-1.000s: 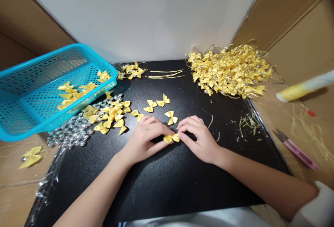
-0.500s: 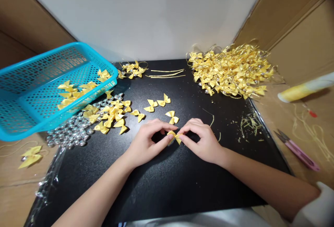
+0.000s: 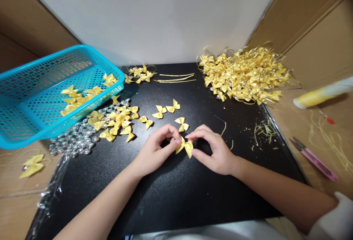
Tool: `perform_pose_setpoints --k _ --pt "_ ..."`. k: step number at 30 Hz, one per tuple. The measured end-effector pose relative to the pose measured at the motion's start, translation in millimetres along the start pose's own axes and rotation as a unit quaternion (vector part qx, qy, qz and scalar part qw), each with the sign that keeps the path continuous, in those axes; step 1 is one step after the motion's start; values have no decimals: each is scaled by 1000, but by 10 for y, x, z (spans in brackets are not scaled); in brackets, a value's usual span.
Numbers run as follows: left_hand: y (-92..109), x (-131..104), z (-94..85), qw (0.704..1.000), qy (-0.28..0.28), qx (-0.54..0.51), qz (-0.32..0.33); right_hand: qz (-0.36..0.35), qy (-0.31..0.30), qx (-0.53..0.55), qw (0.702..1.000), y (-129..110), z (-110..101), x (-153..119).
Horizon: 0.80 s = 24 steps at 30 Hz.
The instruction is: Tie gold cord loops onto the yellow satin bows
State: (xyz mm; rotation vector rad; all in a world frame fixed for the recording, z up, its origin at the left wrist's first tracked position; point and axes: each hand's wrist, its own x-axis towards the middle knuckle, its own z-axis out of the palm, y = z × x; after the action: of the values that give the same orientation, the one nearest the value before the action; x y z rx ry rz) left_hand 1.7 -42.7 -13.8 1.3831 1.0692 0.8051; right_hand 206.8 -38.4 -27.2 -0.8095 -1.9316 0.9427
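Note:
A yellow ribbon bow [image 3: 185,146] is held over the black tabletop, its two loops and tails facing up. My left hand [image 3: 160,146] pinches its left side between thumb and fingertips. On the other side, my right hand [image 3: 213,150] has its thumb and index finger spread apart, close against the bow's right loop; whether the thumb touches it is hard to tell. Just beyond the hands lies a loose yellow bow [image 3: 182,124], with another bow [image 3: 173,106] and a third bow [image 3: 159,111] farther back.
A blue basket [image 3: 110,65] with bows stands at left, beside silvery beads [image 3: 79,137] and a pile of bows [image 3: 120,120]. Gold cords [image 3: 176,78] lie at the back. A heap of corded bows [image 3: 242,74], thread scraps [image 3: 264,129] and pink snips [image 3: 314,161] are at right.
The bow between my hands has turned so that its loops spread open to view. My right thumb and index finger have parted; my left hand keeps its pinch.

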Motion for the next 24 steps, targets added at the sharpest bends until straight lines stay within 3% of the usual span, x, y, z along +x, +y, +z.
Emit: perform_pose_setpoints --k 3,8,16,24 --pt "1 -5 68 993 -39 -105 -45 -2 15 -10 1000 12 -9 10" --pt "-18 -3 146 972 -63 -216 -74 -28 -53 34 998 17 -34 31" --pt "-38 -14 198 964 -95 -239 -68 -10 -21 -11 1000 25 41 15" --pt "-54 -21 139 955 -114 -269 -54 24 27 -31 999 60 52 2"
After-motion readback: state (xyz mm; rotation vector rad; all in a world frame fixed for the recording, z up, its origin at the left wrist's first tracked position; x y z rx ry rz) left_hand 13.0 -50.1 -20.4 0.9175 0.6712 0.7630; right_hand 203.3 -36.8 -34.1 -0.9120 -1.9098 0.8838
